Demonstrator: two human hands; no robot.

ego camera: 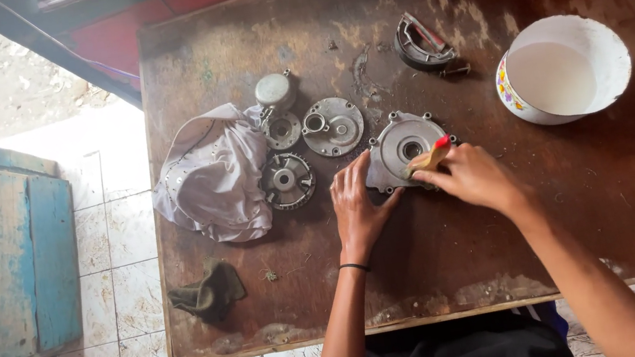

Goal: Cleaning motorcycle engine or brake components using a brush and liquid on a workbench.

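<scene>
My left hand (358, 204) lies flat on the brown wooden table (593, 203), its fingers pressing the near left edge of a round grey metal engine cover (397, 147). My right hand (470, 175) grips a small brush with a wooden handle and red tip (431, 155), its bristle end down on the cover's near right side. A black band circles my left wrist.
Left of the cover lie a round metal plate (333, 126), a toothed clutch part (287, 181), a smaller disc (282, 130) and a capped piece (275, 90). A white cloth (211, 174), dark rag (208, 293), brake shoe (421, 43) and white bowl of liquid (563, 69) also sit here.
</scene>
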